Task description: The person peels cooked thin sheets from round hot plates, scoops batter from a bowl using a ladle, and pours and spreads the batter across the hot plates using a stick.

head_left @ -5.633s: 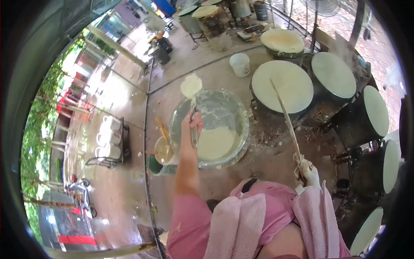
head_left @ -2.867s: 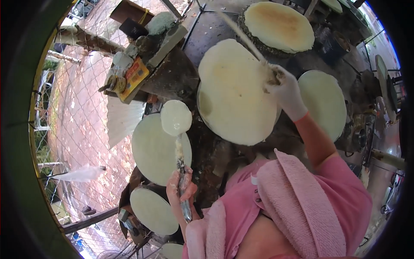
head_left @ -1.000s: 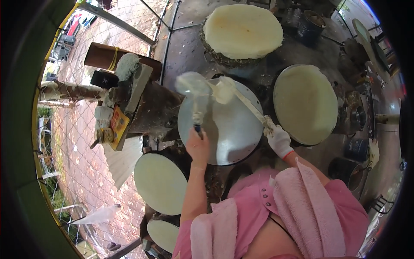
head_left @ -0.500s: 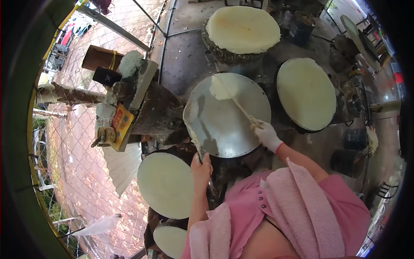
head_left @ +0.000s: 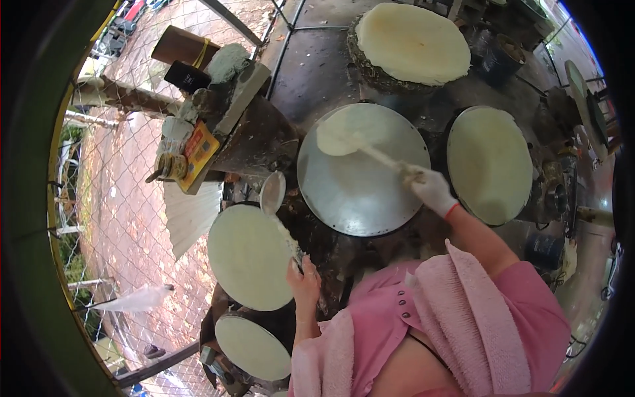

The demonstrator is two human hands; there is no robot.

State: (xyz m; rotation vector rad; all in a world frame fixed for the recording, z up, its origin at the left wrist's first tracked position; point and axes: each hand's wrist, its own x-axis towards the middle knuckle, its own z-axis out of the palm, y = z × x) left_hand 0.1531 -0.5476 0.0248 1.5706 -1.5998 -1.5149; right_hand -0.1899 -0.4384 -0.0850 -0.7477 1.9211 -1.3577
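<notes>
In front of me a round metal griddle (head_left: pixel 364 205) carries a patch of pale batter (head_left: pixel 338 137) near its far left edge. My right hand (head_left: pixel 430 188), in a white glove, is closed round the stick of a batter spreader (head_left: pixel 380 156), whose end is blurred in the batter. My left hand (head_left: pixel 304 281) grips the batter-crusted handle of a ladle (head_left: pixel 272 193). The ladle's bowl hangs left of the griddle, by the far edge of a griddle covered with a pale crepe (head_left: pixel 251 261).
A tall stack of crepes (head_left: pixel 413 43) stands beyond the griddle. Another crepe-covered griddle (head_left: pixel 489 165) lies to the right, a smaller one (head_left: pixel 251 347) at lower left. A cluttered ledge (head_left: pixel 248 96) and wire fence (head_left: pixel 112 231) are on the left. Dark buckets (head_left: pixel 546 250) stand at right.
My left hand has drawn the ladle off the griddle toward the left. My right hand has moved the spreader in the batter, which covers a wider patch. The whole view has shifted.
</notes>
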